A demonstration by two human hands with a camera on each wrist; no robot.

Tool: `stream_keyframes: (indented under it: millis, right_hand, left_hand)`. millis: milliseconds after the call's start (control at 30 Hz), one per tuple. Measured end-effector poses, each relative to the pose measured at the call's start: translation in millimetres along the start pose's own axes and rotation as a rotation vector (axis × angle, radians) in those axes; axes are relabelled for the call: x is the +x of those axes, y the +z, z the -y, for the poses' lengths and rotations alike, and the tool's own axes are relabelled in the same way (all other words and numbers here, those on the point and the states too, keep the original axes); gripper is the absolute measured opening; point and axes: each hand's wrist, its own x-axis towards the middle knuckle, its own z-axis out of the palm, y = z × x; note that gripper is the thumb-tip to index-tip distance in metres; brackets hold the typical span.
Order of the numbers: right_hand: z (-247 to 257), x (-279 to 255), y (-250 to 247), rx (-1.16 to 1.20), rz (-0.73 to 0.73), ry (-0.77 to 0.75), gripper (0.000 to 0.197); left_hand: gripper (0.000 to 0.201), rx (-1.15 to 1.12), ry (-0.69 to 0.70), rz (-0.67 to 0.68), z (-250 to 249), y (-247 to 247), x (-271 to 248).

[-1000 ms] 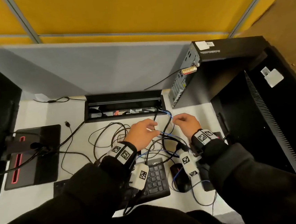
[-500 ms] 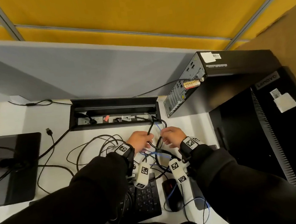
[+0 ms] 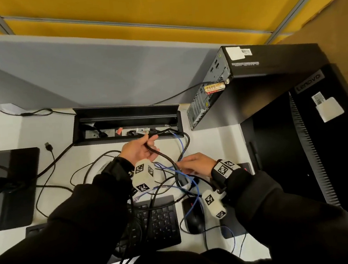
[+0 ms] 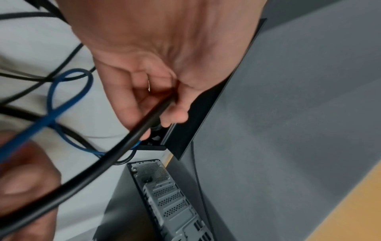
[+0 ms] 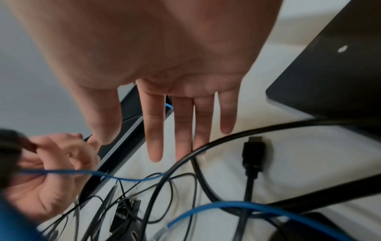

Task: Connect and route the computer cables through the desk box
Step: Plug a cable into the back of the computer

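Note:
A thick black cable (image 3: 162,154) (image 4: 115,151) runs out of the open desk box (image 3: 124,113) toward me. My left hand (image 3: 138,150) (image 4: 156,101) holds it between thumb and curled fingers, raised just in front of the box. A blue network cable (image 3: 182,148) (image 5: 237,207) also leaves the box's right end and loops over the desk. My right hand (image 3: 195,163) (image 5: 185,122) hovers flat above the tangle, fingers straight, holding nothing. A loose black HDMI plug (image 5: 254,153) lies on the desk beyond its fingertips.
A small black desktop PC (image 3: 228,84) stands right of the box, its rear ports facing it. A monitor's back (image 3: 329,138) fills the right side; a monitor base (image 3: 10,186) sits at left. Keyboard (image 3: 156,223) and mouse (image 3: 193,217) lie near me under several thin cables.
My left hand has lifted the thick black cable up and toward the box. My right hand let go, opened flat and dropped back to the right. My head view shifted left.

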Motion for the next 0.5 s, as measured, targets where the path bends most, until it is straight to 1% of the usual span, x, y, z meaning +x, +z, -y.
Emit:
stream_keyframes:
  millis: [67,167,200,233,300,333,367,433,467,500]
  right_hand:
    - [-1.5,-6.9,0.4,-0.061,-0.022,-0.048,0.027]
    - [4.2,-21.7,0.9,0.106,-0.117,-0.027,0.028]
    - [7.2,-28.0,-0.5,0.135,-0.109,-0.022,0.029]
    - [10.2,-34.5,-2.8,0.13,-0.069,-0.015,0.029]
    - [12.2,-44.8,-7.2,0.05,0.044,0.003,0.023]
    - [11.1,-48.3,-8.7,0.005,0.065,0.006,0.021]
    - [10.8,-49.8,-10.6,-0.031,0.048,0.01,0.024]
    - [10.9,-47.0,-19.7,-0.162,-0.074,0.011,0.027]
    - [13.7,-48.7,-24.3,-0.247,-0.149,0.005,0.024]
    - [16.2,-49.8,-28.7,-0.302,-0.226,-0.002,0.022]
  left_hand:
    - [0.027,-0.012,-0.011,0.004,14.0,6.9,-5.1]
    - [0.019,0.044,0.035,0.057,45.5,21.8,-16.9]
    - [0.018,0.05,0.032,0.088,54.6,26.8,-20.1]
    - [0.016,0.06,0.02,0.117,61.4,30.5,-20.4]
    - [0.015,0.074,-0.009,0.141,65.6,35.4,-19.7]
    - [0.015,0.061,-0.02,0.145,65.2,36.8,-19.3]
    - [0.016,0.042,-0.02,0.153,64.1,37.9,-19.4]
    - [0.015,0.069,0.004,0.173,61.9,39.8,-22.4]
    - [0.016,0.159,0.026,0.177,62.4,40.4,-27.6]
    - [0.02,0.323,0.049,0.173,64.0,39.3,-31.3]
